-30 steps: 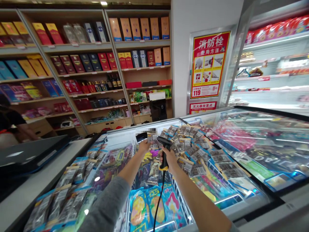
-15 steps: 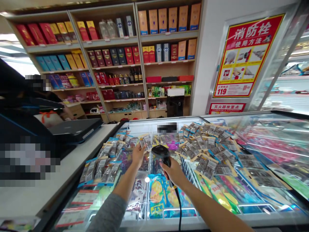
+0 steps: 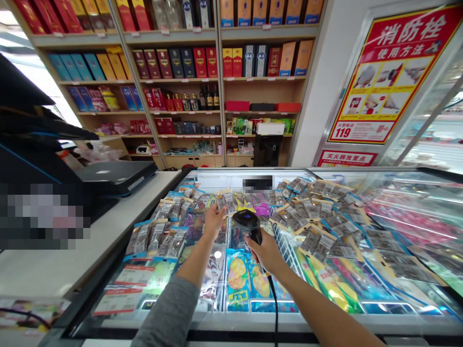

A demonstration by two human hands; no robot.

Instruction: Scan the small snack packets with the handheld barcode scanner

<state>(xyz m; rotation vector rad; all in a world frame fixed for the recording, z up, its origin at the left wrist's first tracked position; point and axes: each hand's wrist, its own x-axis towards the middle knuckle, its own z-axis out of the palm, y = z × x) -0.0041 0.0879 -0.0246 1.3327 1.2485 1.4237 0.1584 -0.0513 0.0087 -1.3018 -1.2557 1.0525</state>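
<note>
My right hand is wrapped round the grip of a black barcode scanner, its head facing away from me and its cord running down toward me. Beyond the scanner's left side, my left hand pinches a small clear snack packet with a pale label, held over the glass top of a chest freezer. Similar packets lie in a group left of my left hand. A larger spread of packets covers the glass to the right of the scanner.
Under the glass are wire baskets and colourful bags. On the left, a white counter holds a flat black device. Shelves of boxed goods stand behind, beside a red fire-hydrant poster.
The view has tilted down and shifted slightly, so shelves sit higher in the picture. Both hands keep their hold on the packet and the scanner. A blue light now shows on the scanner.
</note>
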